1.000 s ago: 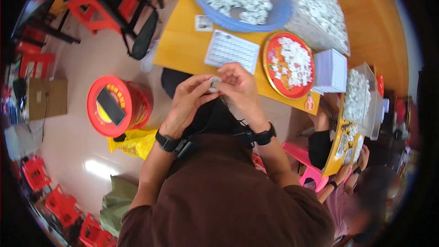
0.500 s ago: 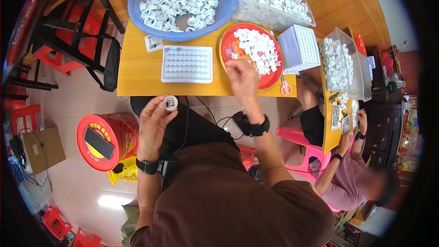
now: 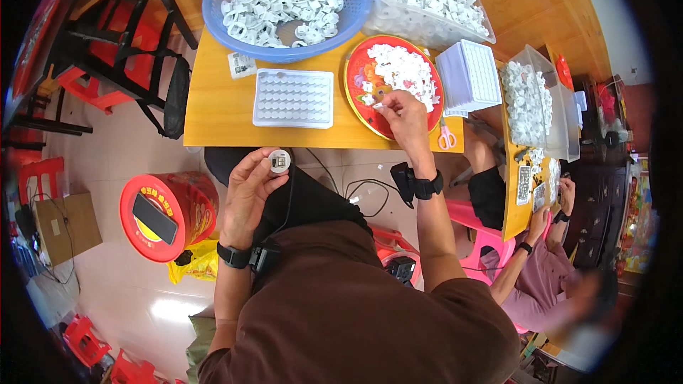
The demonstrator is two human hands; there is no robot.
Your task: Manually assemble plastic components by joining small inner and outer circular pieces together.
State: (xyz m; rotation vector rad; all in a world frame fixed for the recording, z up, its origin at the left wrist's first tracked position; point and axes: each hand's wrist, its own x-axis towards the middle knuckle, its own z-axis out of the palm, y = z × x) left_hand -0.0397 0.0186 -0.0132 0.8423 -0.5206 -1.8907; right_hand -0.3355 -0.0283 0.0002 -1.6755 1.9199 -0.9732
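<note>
In front of the table edge, my left hand (image 3: 247, 186) pinches a small round white plastic part (image 3: 279, 159) between thumb and fingers. Two dark or metallic inserts show in its face. My right hand (image 3: 407, 119) is over the red round tray (image 3: 361, 112), its thumb and forefinger closed on a small white plastic piece (image 3: 378, 105). A heap of similar white pieces (image 3: 404, 71) covers much of the tray. Left of it lies a white blister tray (image 3: 294, 99) with rows of round hollows.
Behind stand a blue basket (image 3: 215, 11) and a clear bin (image 3: 448, 27), both holding white parts. Stacked white trays (image 3: 471, 75) and pink scissors (image 3: 447, 139) are at right. A phone (image 3: 155, 220) rests on a red bucket (image 3: 186, 199). A co-worker (image 3: 533, 270) sits at another table.
My right hand has moved right and down over the red tray, and a small white piece now shows at its fingertips. My left hand has shifted slightly right with the round part.
</note>
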